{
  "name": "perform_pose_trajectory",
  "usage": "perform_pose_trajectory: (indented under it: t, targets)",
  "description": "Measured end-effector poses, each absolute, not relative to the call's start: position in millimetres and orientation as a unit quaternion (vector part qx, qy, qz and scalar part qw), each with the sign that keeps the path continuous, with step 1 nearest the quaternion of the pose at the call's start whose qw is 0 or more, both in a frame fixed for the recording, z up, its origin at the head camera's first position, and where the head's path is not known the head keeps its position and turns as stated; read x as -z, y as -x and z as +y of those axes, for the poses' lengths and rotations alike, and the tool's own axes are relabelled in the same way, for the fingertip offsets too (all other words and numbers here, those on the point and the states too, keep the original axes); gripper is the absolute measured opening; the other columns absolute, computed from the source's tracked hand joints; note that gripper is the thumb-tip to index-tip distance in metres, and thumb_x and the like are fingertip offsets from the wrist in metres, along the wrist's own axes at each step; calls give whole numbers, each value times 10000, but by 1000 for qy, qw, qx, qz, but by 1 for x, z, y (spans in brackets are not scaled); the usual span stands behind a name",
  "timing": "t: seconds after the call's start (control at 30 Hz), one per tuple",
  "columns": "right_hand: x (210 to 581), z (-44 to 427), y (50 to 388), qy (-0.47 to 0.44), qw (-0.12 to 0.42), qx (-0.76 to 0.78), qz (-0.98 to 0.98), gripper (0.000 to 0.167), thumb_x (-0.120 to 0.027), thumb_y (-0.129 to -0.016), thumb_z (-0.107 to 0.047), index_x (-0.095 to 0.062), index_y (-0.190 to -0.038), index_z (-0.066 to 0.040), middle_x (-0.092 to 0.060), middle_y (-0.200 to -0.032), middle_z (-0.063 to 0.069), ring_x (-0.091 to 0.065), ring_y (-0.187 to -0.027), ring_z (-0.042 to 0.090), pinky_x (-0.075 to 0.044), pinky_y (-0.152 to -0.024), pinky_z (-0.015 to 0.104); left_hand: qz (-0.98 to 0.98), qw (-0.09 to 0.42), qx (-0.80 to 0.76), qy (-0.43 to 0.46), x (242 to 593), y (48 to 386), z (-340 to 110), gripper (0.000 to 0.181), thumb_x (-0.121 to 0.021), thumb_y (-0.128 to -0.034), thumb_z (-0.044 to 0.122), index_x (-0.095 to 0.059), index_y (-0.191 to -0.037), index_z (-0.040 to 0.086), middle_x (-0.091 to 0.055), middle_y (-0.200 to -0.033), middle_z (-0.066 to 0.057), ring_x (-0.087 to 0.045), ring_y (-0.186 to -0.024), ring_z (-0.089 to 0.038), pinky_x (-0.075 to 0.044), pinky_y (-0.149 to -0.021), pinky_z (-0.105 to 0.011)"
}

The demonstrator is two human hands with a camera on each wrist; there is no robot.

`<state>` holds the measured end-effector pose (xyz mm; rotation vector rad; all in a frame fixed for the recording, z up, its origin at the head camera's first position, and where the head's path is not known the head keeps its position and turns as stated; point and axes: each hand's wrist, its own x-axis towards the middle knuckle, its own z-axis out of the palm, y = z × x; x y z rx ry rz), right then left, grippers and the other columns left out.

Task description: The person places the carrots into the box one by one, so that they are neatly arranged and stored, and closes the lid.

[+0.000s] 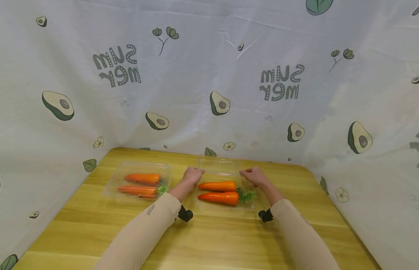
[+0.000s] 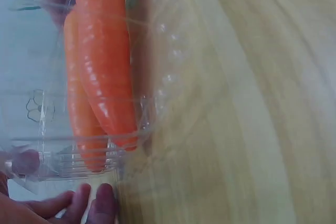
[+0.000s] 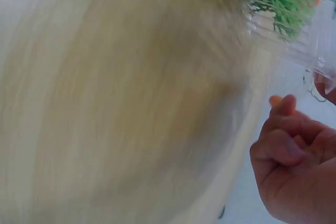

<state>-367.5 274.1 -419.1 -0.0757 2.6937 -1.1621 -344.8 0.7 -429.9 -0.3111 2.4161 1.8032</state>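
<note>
A clear plastic clamshell box (image 1: pixel 226 208) lies in front of me with its lid (image 1: pixel 219 165) tipped back at the far side. Two orange carrots (image 1: pixel 218 198) with green tops (image 1: pixel 246 195) rest in it, roots pointing left. My left hand (image 1: pixel 193 175) pinches the plastic at the box's back left corner; its thumb shows through the plastic in the left wrist view, with the fingers (image 2: pixel 102 203) below. At the back right corner, my right hand (image 1: pixel 256 176) pinches the plastic edge, its other fingers curled. The exact spot of the right fingertips is partly out of the right wrist view.
Another clear plastic box (image 1: pixel 128 165) holding carrots (image 1: pixel 141 178) stands on the left of the wooden table (image 1: pixel 216 240). A white curtain (image 1: pixel 195 75) printed with avocados hangs behind the table's far edge and around its sides.
</note>
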Motion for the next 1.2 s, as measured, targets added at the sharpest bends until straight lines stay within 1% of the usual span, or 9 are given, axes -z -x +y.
perform_pose_trajectory:
  t: [0.1, 0.2, 0.37, 0.5, 0.67, 0.73, 0.87, 1.0, 1.2]
  targets:
    - [421, 272, 369, 4, 106, 429, 897, 490, -545, -1047, -285, -545, -1395, 60, -508, -685, 6, -213, -443, 84, -295, -476, 252, 811, 39, -578, 79, 429, 347, 0, 326, -607, -991, 138, -646, -1255, -50, -575, -780, -60, -287, -430, -109, -323, -441, -259]
    - [417, 271, 367, -12, 91, 439, 894, 465, -570, -1032, -258, -565, -1382, 48, -641, -1006, 155, -333, -561, 109, -324, -524, 263, 833, 11, -550, 64, 425, 346, 0, 254, -617, -981, 124, -664, -1151, -59, -645, -1090, -158, -417, -592, -144, -406, -577, -285]
    - [405, 271, 359, -18, 63, 464, 883, 424, -582, -1018, -200, -582, -1374, 30, -538, -1382, 275, -381, -707, 130, -331, -589, 275, 839, -38, -539, 62, 420, 343, 0, 362, -635, -970, 153, -648, -1309, 28, -636, -1352, -136, -618, -1107, -267, -531, -912, -401]
    - [396, 274, 349, -7, 38, 491, 870, 396, -539, -1028, -171, -594, -1383, -6, -537, -1392, 268, -249, -495, 96, -293, -523, 258, 825, -90, -556, 51, 412, 336, 0, 396, -573, -1001, 225, -640, -1356, 62, -645, -1354, -95, -551, -1299, -312, -462, -1065, -465]
    - [385, 279, 333, 4, 21, 499, 866, 409, -437, -1047, -156, -581, -1412, -41, -557, -1273, 237, -264, -482, 93, -305, -506, 251, 800, -123, -586, 44, 398, 318, -3, 467, -406, -1027, 381, -697, -911, 36, -636, -835, -61, -571, -861, -237, -493, -838, -430]
    - [381, 279, 326, 4, 20, 506, 863, 413, -411, -1047, -148, -588, -1406, -46, -546, -1129, 208, -279, -513, 101, -302, -512, 249, 786, -104, -607, 50, 394, 308, -6, 510, -356, -1030, 449, -684, -937, 70, -603, -875, -76, -536, -882, -244, -478, -872, -450]
    - [377, 278, 313, 5, 25, 533, 846, 352, -432, -1062, -190, -639, -1264, 12, -488, -928, 90, -283, -542, 112, -286, -518, 256, 768, -61, -635, 53, 391, 289, -14, 620, -276, -1038, 532, -621, -1368, 138, -550, -1429, -97, -436, -1365, -308, -286, -1170, -574]
    - [377, 280, 300, -7, 42, 568, 822, 375, -440, -1087, -280, -607, -1042, 53, -528, -853, 31, -329, -543, 107, -306, -519, 258, 770, -30, -636, 34, 392, 276, -19, 664, -259, -1036, 528, -603, -1397, 90, -486, -1527, -127, -352, -1462, -344, -215, -1208, -567]
    - [382, 286, 278, 0, 85, 580, 810, 410, -473, -1080, -280, -570, -1384, -24, -529, -907, 25, -381, -599, 104, -262, -541, 308, 803, -16, -596, 17, 394, 265, -22, 538, -412, -1021, 397, -642, -1344, 34, -573, -1445, -158, -459, -1395, -364, -330, -1169, -527]
